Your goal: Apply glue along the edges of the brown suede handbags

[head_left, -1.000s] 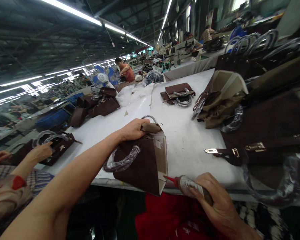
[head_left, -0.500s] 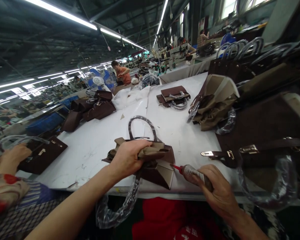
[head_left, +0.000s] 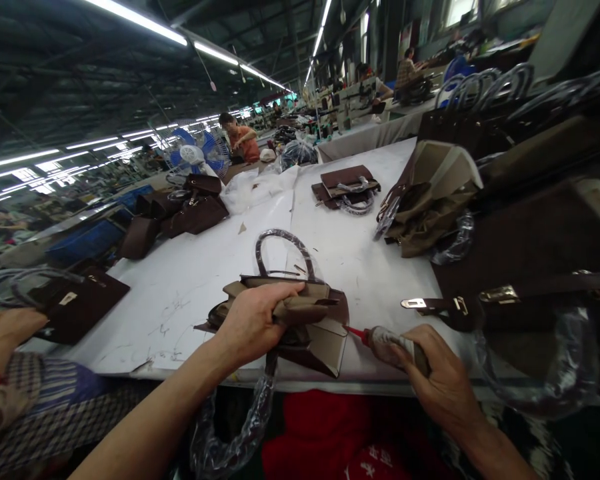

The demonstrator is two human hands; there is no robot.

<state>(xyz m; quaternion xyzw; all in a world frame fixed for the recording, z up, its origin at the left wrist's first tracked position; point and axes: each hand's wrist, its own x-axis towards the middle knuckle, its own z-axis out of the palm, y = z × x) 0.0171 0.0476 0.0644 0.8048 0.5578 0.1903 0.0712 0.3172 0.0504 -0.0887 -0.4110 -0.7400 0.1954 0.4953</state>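
My left hand [head_left: 254, 322] is closed round the tan folded top of a dark brown handbag [head_left: 314, 335] lying at the near edge of the white table [head_left: 190, 293]. One of the bag's handles [head_left: 282, 251] arches up behind my fingers, and a plastic-wrapped handle [head_left: 233, 433] hangs below the table edge. My right hand [head_left: 437, 378] grips a plastic-wrapped squeeze bottle [head_left: 386, 342] whose red nozzle [head_left: 356, 331] touches the bag's tan side panel.
Large brown bags with metal clasps [head_left: 530, 280] crowd the right side. A tan-lined open bag [head_left: 430, 193] and a flat stack [head_left: 347, 187] lie further back, with more bags [head_left: 180, 213] at the left. A co-worker's hand [head_left: 5, 330] rests near a bag [head_left: 75, 303] at the far left.
The bag was standing on its side over the table edge; it now lies flatter on the table with one handle up. The bottle's nozzle has moved in to the bag's side panel.
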